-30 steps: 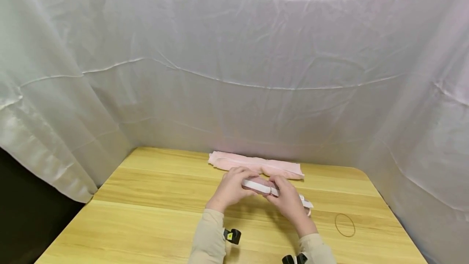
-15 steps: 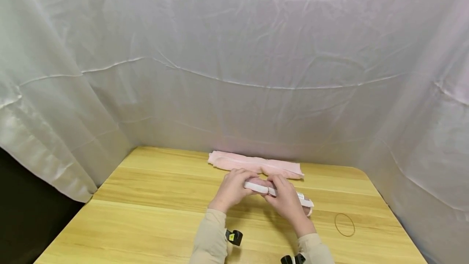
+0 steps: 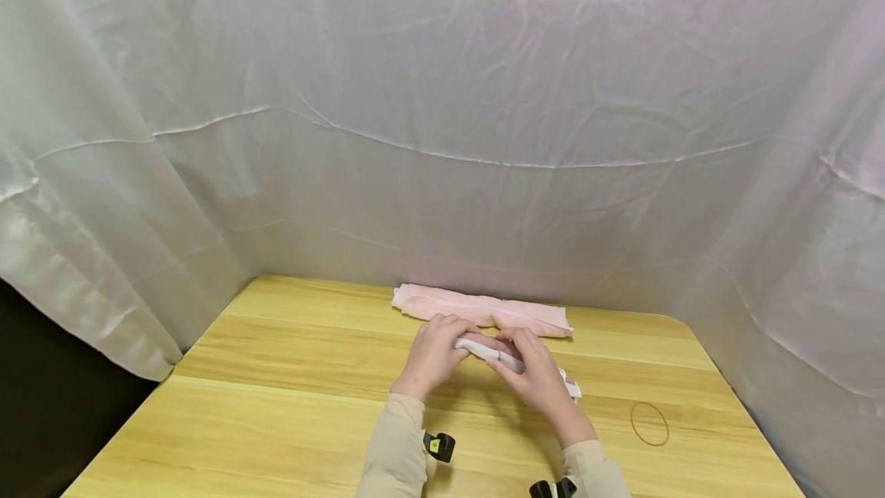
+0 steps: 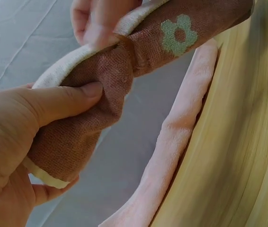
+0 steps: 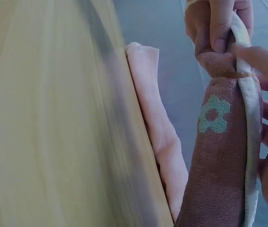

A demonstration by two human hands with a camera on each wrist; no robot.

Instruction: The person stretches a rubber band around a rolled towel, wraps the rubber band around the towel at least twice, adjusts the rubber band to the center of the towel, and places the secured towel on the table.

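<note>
A rolled brown towel [image 4: 72,142] with a white edge and a mint flower is held up over the table between both hands. My left hand [image 3: 432,356] grips one end, its thumb pressed on the roll in the left wrist view. A rubber band [image 5: 238,74] circles the roll and cinches it into a narrow waist. My right hand [image 3: 535,367] holds the towel just past this band, with several fingers behind the roll and a fingertip close to the band. In the left wrist view the right fingers are blurred. The towel's far end sticks out beyond the right hand.
A rolled pink towel [image 3: 484,310] lies along the table's back edge, beyond the hands. A loose rubber band [image 3: 631,417] lies on the wooden table [image 3: 290,421] at the right. Grey curtains [image 3: 484,137] hang behind and at both sides.
Both hands stay around the brown towel with small shifts. The towel's far end shows less beyond the right hand than half a second ago. The pink towel and loose band have not moved.
</note>
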